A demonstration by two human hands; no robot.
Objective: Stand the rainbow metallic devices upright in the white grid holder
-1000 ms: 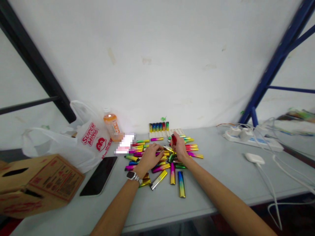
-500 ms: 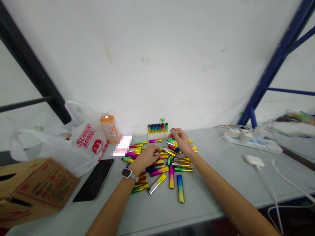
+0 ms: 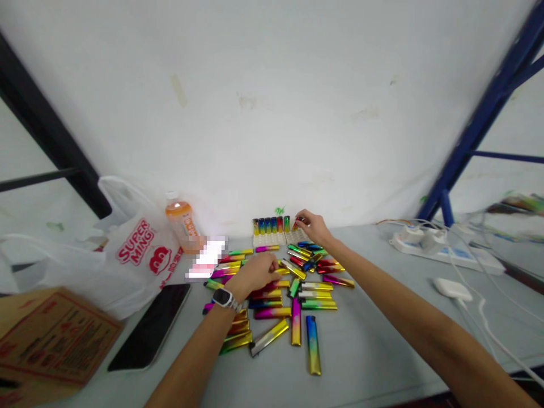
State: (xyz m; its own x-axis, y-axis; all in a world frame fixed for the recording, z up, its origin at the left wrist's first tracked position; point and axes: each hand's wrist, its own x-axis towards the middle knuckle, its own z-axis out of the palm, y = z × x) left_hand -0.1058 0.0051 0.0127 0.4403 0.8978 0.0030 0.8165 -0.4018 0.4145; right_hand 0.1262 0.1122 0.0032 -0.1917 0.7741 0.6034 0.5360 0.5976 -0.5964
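Many shiny lighters lie scattered on the grey table, among them a blue-and-yellow lighter point(image 3: 313, 347) near the front. Against the wall stands a white rack point(image 3: 268, 239) with a row of upright lighters point(image 3: 267, 225) in its back. At the right part of this rack, my right hand point(image 3: 313, 226) pinches a red-and-yellow lighter point(image 3: 296, 223) by its top. My left hand point(image 3: 260, 273), below a wrist with a watch point(image 3: 224, 297), is over the pile with its fingers curled together; what they hold, if anything, is hidden.
To the left are a cardboard box point(image 3: 55, 345), a plastic bag point(image 3: 140, 255), a black phone point(image 3: 151, 327), an orange bottle point(image 3: 183, 221) and a blurred-out bright item point(image 3: 208, 258). A power strip point(image 3: 450, 252) and a white charger point(image 3: 452, 289) with cables lie right.
My right hand has moved slightly toward the rack's right part, where the lighter in its fingers now shows upright. My left hand stays over the pile. The view has shifted a little.
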